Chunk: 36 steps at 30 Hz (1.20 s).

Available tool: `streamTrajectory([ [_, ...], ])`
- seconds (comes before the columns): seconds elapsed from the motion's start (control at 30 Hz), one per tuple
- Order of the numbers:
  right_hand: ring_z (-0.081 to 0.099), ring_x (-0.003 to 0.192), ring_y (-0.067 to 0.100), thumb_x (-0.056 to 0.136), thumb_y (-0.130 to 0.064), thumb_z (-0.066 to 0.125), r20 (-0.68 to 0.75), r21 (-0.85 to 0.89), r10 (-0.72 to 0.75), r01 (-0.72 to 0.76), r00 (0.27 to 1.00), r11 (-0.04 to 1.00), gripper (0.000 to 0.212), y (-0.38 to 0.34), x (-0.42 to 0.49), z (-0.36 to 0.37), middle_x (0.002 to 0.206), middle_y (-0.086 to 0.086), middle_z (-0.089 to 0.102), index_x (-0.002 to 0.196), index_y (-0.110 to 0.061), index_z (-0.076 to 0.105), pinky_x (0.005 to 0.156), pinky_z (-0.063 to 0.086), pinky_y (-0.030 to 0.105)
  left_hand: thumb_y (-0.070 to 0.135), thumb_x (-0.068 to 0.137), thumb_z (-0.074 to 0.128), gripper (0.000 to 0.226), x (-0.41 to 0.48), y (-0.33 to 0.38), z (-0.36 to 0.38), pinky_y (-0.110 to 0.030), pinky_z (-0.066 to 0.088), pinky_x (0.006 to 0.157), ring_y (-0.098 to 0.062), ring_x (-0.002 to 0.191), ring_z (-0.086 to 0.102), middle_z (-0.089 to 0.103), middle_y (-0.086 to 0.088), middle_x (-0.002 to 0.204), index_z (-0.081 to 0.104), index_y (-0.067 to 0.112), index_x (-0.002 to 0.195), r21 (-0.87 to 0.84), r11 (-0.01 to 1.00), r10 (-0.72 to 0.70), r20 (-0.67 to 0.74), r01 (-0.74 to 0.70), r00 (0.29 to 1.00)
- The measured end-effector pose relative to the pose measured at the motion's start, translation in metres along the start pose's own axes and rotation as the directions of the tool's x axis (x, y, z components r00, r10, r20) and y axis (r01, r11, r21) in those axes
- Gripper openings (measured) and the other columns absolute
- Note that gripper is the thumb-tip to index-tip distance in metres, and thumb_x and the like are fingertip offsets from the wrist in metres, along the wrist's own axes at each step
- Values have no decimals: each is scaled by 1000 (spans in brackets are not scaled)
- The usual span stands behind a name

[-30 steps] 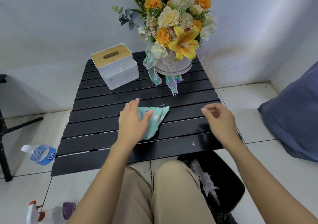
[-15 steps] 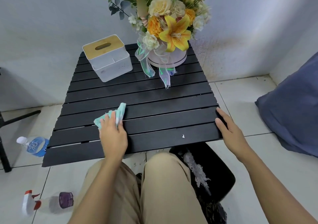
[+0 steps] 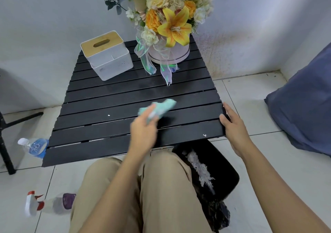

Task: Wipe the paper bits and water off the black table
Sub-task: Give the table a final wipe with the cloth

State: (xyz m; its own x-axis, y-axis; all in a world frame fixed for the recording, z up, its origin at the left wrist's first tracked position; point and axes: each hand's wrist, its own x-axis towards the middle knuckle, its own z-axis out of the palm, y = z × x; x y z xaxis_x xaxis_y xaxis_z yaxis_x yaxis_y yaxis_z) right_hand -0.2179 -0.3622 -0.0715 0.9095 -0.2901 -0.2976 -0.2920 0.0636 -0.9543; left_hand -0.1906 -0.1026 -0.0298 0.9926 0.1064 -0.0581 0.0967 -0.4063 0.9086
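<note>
The black desk (image 3: pixel 100 96) is made of long flat slats with thin gaps between them. Its near and middle slats lie open, while a white box (image 3: pixel 107 55) with a wooden lid and a round pink flower pot (image 3: pixel 170 53) fill the far edge. The left hand (image 3: pixel 143 130), blurred, grips a soft teal cloth (image 3: pixel 161 107) on the middle slats right of centre, wrist low and arm reaching in from the near edge. The right hand (image 3: pixel 234 130) rests on the desk's right edge with its fingers straight and loosely spread. One white paper bit (image 3: pixel 108 115) lies left of the cloth, well apart from it. Another bit (image 3: pixel 204 135) sits on the near right slat, just beside the right hand. A black bin (image 3: pixel 227 175) holding white shreds stands on the floor under the near right corner.
</note>
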Motion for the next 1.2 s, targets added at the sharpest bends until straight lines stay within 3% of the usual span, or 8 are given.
streamTrajectory([
  [0.1, 47, 129, 7, 103, -14, 43, -24, 16, 4, -3, 1000, 1000, 49, -1, 0, 3, 140, -16, 47, 150, -26, 35, 106, 39, 27, 6, 96, 47, 39, -2, -19, -19, -18, 43, 78, -29, 101, 58, 62, -9, 123, 55, 15, 133, 332, 940, -3, -224, 79, 975],
  [0.2, 49, 126, 8, 103, -14, 43, -44, 7, 3, -3, 999, 1000, 48, 0, 2, 4, 140, -14, 49, 149, -25, 37, 102, 41, 25, 4, 84, 28, 53, -25, -13, 31, -46, 48, 91, -39, 110, 55, 58, -15, 125, 56, 8, 129, 494, 853, 199, -9, -168, 980],
  [0.37, 51, 127, 9, 102, -14, 45, -77, -21, -10, 9, 997, 1000, 47, 2, 3, 4, 144, -10, 49, 148, -24, 40, 107, 43, 33, -7, 85, 42, 53, -65, 15, 71, -33, 27, 116, -24, 135, 43, 53, -8, 140, 58, 13, 132, 271, 821, 363, 430, -502, 826],
  [0.53, 55, 119, 8, 102, -15, 44, -90, -6, -10, 10, 996, 1000, 46, -1, -1, 7, 136, -10, 54, 147, -25, 41, 96, 45, 23, -8, 88, 46, 44, -36, 15, 55, -35, 36, 108, -26, 121, 52, 60, -5, 128, 62, 10, 126, 312, 879, 293, 245, -361, 924],
  [0.7, 54, 116, 7, 103, -14, 43, -64, -66, -43, 38, 997, 997, 45, -4, -5, 4, 133, -11, 53, 147, -24, 41, 89, 44, 19, -4, 89, 46, 47, -58, 14, 47, -24, 27, 116, -15, 133, 44, 55, -4, 138, 60, 16, 130, 165, 846, 371, 501, -507, 782],
  [0.87, 34, 138, 28, 98, -20, 51, -114, -758, -356, 151, 927, 635, 47, -8, -2, 11, 147, 8, 41, 144, -15, 42, 114, 23, 55, 0, 94, 54, 37, -17, 3, -53, -14, 46, 93, -3, 108, 60, 63, 6, 127, 63, 16, 125, 41, 981, 194, -39, -192, 980],
  [1.0, 21, 147, 25, 100, -27, 49, 124, -832, -393, 311, 911, 459, 48, -15, -2, 60, 154, 7, 34, 146, -18, 41, 119, 7, 57, 11, 96, 51, 37, 31, -38, -139, -17, 47, 92, -9, 106, 58, 57, 2, 129, 58, 20, 132, 126, 992, 42, -490, 23, 871],
  [1.2, 15, 149, 20, 104, -41, 23, 309, -906, -330, 382, 892, 184, 50, -9, 14, 111, 158, 0, 29, 150, -25, 31, 118, 7, 59, 29, 98, 44, 44, 81, -91, -173, -51, 25, 106, -44, 127, 31, 33, -21, 145, 44, 19, 141, 479, 703, -159, -614, 525, 773],
])
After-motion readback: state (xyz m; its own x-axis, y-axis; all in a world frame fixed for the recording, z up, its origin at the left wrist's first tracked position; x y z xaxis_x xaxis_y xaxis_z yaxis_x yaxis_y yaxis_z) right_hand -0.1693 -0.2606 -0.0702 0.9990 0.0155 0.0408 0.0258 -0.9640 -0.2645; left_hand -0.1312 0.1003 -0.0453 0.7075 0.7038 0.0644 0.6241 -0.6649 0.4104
